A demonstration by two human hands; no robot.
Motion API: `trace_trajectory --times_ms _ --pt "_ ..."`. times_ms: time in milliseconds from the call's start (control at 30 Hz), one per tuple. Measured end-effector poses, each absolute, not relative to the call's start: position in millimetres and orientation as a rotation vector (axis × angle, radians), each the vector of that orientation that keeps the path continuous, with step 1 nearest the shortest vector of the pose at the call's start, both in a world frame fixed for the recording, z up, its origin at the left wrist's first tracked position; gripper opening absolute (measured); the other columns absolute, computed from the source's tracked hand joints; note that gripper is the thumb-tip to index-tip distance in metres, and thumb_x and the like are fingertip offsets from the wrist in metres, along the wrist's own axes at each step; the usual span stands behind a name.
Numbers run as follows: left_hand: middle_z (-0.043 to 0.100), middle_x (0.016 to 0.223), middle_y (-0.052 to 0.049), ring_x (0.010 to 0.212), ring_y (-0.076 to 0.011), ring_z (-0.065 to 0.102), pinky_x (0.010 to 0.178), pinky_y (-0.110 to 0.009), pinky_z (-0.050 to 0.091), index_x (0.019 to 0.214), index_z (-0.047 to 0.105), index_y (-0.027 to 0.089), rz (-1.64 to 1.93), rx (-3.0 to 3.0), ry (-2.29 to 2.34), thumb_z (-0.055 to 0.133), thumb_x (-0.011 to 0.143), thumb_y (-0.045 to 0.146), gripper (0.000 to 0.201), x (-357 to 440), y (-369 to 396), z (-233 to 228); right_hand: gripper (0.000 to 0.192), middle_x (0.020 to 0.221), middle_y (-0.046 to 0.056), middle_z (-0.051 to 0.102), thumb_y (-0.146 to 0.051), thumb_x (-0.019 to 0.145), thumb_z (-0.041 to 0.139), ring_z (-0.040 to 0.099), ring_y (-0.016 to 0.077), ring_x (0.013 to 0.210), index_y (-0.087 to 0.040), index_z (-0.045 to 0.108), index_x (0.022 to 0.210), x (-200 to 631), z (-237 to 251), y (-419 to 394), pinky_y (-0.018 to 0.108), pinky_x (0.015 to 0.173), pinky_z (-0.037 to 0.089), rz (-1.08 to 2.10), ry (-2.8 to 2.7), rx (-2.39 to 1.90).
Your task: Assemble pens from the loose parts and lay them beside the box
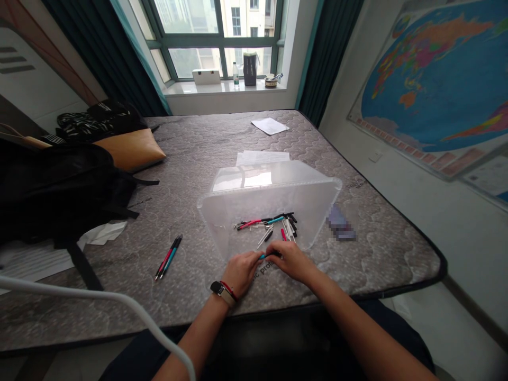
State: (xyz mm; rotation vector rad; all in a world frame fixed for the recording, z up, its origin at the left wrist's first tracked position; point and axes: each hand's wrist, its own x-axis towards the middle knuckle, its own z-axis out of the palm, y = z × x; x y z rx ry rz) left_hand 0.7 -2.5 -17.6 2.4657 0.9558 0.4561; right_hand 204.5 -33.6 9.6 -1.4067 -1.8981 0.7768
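Close together near the front edge of the mattress, my left hand [242, 271] and my right hand [290, 259] are both closed on one pen [262, 256]. Its blue part shows by the left fingers and a dark part by the right; the rest is covered by my fingers. Just beyond lies a translucent plastic bin [273, 198], tipped on its side with its opening toward me. Inside it are loose pen parts: red and blue barrels [254, 224], dark pieces, and thin white refills [262, 238]. To the left, red and blue pens [170, 258] lie side by side.
The quilted mattress [190, 180] serves as the surface. Black bags [59, 190] and a tan pouch [133, 149] sit at left. Papers [270, 125] lie behind the bin, and a blurred purple item [340, 223] is at its right. A white tube [99, 294] crosses the lower left.
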Motion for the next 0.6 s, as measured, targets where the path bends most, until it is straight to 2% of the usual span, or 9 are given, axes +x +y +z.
trace_trajectory --times_ms 200,400,600 --pt "0.071 0.096 -0.005 0.086 -0.0187 0.067 0.076 -0.029 0.051 0.12 0.062 0.027 0.477 2.483 0.978 0.043 0.097 0.028 0.029 -3 1 -13 0.005 0.085 0.001 0.07 -0.018 0.086 0.064 0.063 0.0158 0.077 -0.021 0.066 0.09 204 8 -34 0.026 0.072 0.047 0.807 -1.872 -1.397" --pt "0.071 0.104 -0.006 0.094 -0.0196 0.067 0.083 -0.031 0.051 0.115 0.062 0.024 0.554 2.401 1.066 0.044 0.097 0.027 0.026 -1 4 -11 0.012 0.091 0.003 0.066 -0.015 0.086 0.061 0.061 0.0166 0.085 -0.02 0.067 0.094 213 15 -28 0.029 0.078 0.047 0.671 -1.875 -1.391" --pt "0.071 0.11 -0.004 0.097 -0.0197 0.067 0.084 -0.032 0.052 0.129 0.053 0.027 0.558 2.267 1.086 0.041 0.097 0.026 0.034 2 1 -10 0.012 0.091 0.003 0.066 -0.02 0.085 0.062 0.059 0.0135 0.073 -0.021 0.068 0.095 221 16 -25 0.026 0.067 0.048 0.688 -1.742 -1.403"
